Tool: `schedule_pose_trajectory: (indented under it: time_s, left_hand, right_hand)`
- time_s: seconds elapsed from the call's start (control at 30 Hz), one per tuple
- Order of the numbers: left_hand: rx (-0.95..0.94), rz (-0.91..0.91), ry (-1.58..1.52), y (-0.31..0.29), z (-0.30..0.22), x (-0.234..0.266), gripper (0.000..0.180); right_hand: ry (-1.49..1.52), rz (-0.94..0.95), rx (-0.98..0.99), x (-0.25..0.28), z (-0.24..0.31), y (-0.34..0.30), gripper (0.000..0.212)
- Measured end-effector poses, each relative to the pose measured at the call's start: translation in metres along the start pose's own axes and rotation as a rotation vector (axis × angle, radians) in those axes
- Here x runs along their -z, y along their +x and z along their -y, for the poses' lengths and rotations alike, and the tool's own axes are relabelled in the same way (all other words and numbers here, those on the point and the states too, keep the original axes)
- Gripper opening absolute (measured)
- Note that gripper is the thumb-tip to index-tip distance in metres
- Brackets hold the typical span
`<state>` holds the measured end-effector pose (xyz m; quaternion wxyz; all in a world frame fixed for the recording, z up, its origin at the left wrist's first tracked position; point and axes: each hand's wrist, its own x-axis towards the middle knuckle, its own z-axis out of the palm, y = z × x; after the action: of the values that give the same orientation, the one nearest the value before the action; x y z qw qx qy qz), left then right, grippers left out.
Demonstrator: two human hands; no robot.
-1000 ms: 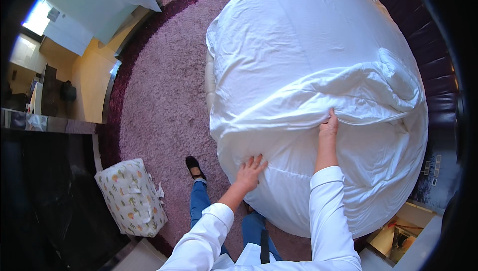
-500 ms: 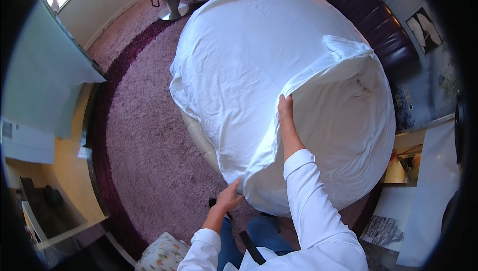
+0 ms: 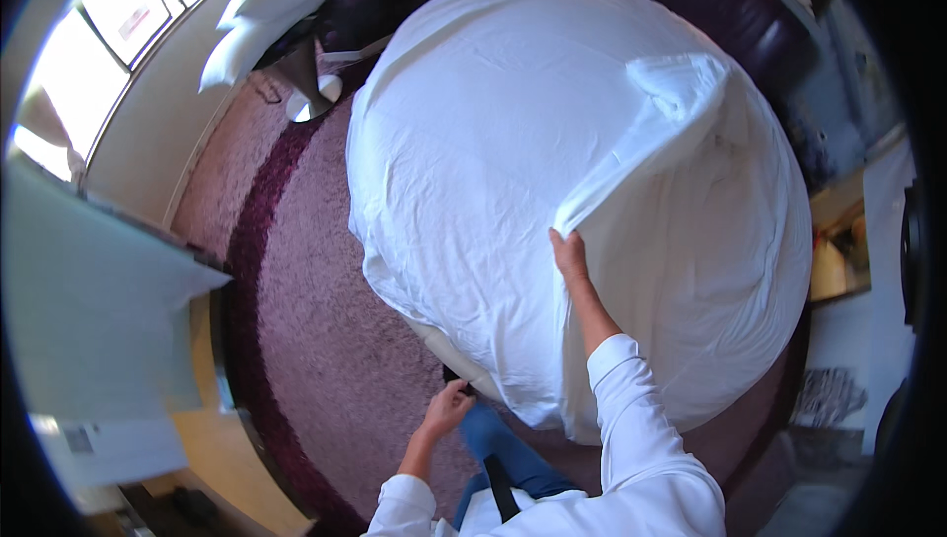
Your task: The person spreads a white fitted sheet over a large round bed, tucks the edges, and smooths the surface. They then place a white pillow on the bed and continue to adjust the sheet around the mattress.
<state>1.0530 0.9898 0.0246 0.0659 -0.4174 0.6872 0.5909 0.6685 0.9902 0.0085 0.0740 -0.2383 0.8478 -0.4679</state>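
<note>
A large white sheet (image 3: 473, 133) lies wrinkled over a bed that looks rounded in this view, with a raised fold running toward the far right and a bunched part at its end. My right hand (image 3: 570, 253) is closed on the near end of that fold, lifting it a little. Below the sheet's near left edge, my left hand (image 3: 449, 409) hovers with its fingers drawn together; no cloth shows in it. Close to that hand, a strip of the pale bed base (image 3: 449, 352) shows under the sheet.
Mauve carpet (image 3: 335, 290) with a darker border spreads to the left. Two white pillows (image 3: 261, 24) rest on a small pedestal table (image 3: 301, 78) at the far left. A dark padded headboard (image 3: 730, 4) stands behind the bed. A wooden unit (image 3: 222, 419) is at the left.
My left hand has come off the sheet's edge and moved slightly down and left. My right hand has drawn the fold nearer, and the raised part has flattened. The view has shifted left.
</note>
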Motion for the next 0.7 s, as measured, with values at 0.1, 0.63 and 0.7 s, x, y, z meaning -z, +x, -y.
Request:
schedule_pose_trajectory:
  time_s: [0.1, 0.63, 0.7]
  left_hand:
    - [-0.072, -0.059, -0.013, 0.055, -0.017, 0.047, 0.039]
    - [-0.562, -0.128, 0.562, 0.244, -0.248, 0.035, 0.068]
    - [-0.677, -0.131, 0.626, 0.249, -0.284, 0.020, 0.064]
  right_hand:
    - [-0.262, 0.103, -0.034, -0.049, 0.022, -0.017, 0.042]
    - [-0.261, 0.140, -0.189, -0.071, 0.062, -0.061, 0.021]
    - [-0.289, 0.112, -0.171, -0.056, 0.075, -0.070, 0.018]
